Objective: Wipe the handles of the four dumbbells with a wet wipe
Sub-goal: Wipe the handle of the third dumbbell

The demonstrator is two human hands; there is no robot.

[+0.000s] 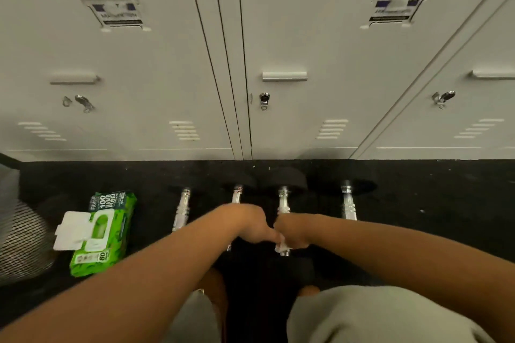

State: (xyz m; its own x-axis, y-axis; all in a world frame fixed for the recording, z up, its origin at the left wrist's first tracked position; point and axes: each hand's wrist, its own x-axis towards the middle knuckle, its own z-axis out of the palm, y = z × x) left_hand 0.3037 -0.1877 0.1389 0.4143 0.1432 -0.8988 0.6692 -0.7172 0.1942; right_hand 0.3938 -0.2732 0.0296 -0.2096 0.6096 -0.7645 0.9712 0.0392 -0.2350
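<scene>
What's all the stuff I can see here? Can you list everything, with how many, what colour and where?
dumbbells: four, chrome handles with black ends, side by side on the floor before the lockers
wet wipe: one, white, at the near end of the third handle from the left
wipe pack: one, green, white lid flipped open, on the floor left of the dumbbells
lockers: at least three doors, pale grey, along the back
floor: black, speckled
mesh object: one, dark, at the left edge
shorts: grey, bottom of the view
left hand: over the second handle, touching the wipe
right hand: curled around the wipe on the third handle
</scene>
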